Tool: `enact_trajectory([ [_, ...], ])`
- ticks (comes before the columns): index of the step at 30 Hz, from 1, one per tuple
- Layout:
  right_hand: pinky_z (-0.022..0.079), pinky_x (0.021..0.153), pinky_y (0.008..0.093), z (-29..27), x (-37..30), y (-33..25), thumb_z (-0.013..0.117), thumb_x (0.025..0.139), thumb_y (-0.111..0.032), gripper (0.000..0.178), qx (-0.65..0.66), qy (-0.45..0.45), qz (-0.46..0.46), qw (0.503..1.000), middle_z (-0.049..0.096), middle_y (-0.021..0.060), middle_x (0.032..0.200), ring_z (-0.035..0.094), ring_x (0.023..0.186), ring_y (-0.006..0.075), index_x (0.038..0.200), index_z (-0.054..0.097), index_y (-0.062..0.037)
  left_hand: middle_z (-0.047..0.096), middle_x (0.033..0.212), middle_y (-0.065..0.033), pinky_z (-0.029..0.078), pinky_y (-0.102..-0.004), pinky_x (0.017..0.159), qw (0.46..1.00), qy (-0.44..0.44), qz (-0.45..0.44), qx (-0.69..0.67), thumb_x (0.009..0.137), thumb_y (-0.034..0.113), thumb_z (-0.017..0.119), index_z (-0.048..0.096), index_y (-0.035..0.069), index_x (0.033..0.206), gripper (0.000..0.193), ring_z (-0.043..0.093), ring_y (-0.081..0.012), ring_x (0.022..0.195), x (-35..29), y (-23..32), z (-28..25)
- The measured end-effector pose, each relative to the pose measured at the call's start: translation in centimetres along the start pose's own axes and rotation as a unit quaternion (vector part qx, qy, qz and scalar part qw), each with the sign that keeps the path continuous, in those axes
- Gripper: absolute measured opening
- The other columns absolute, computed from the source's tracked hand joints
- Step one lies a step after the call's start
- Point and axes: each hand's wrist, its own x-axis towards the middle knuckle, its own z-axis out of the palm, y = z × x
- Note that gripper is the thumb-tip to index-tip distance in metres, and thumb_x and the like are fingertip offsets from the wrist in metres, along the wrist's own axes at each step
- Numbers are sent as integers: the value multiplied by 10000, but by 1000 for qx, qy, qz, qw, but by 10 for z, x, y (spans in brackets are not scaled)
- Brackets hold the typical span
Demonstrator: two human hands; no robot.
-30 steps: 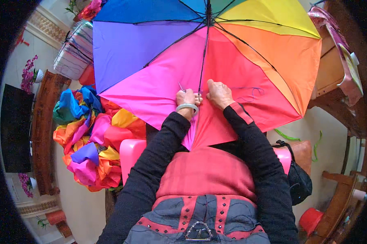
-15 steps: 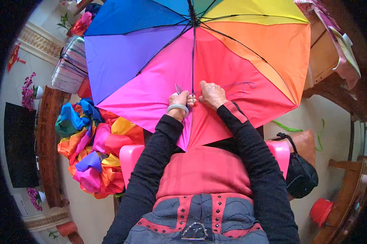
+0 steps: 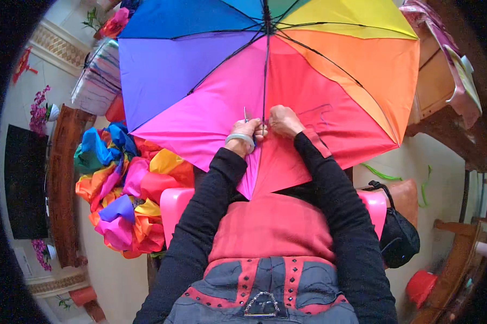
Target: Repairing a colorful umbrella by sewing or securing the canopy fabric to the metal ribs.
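An opened rainbow umbrella (image 3: pixel 340 81) lies spread before me, its inner side and black ribs facing me. My left hand (image 3: pixel 247 129) is closed at the black rib (image 3: pixel 265 81) between the pink and red panels. A pointed metal blade (image 3: pixel 246 114), perhaps of small scissors, sticks up from that hand; its other end is hidden. Just right of the rib, my right hand (image 3: pixel 285 121) is closed in a pinch over the red panel. A dark thread (image 3: pixel 323 112) trails over the red cloth beside it; whether a needle is in the fingers cannot be made out.
A heap of crumpled rainbow cloth (image 3: pixel 119 210) lies to my left, by the pink chair (image 3: pixel 174 208). At my right are a black bag (image 3: pixel 399 240), green strips (image 3: pixel 381 173) on the floor and a red container (image 3: pixel 420 286). Wooden furniture (image 3: pixel 68 189) lines the left side.
The whole view has shifted slightly, so the umbrella sits a little lower and further right. The blade in my left hand stands more upright. Both hands stay closed near the rib.
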Motion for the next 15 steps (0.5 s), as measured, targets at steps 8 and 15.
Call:
enact_trajectory([
  [8, 321, 258, 221, -23, -20, -33, 407, 775, -84, 119, 440, -79, 181, 876, 499, 49, 508, 429, 344, 96, 726, 496, -20, 547, 620, -72, 408, -209, 374, 1000, -24, -4, -9, 792, 127, 497, 508, 9, 752, 125, 529, -152, 471, 5, -4, -8],
  [15, 310, 267, 276, 1, -6, 15, 430, 751, -61, 66, 282, -17, 70, 957, 490, 82, 507, 424, 331, 140, 711, 478, -40, 532, 564, -89, 397, -216, 314, 998, 54, 22, -26, 764, 85, 471, 503, -20, 700, 128, 522, -155, 410, -1, -2, 12],
])
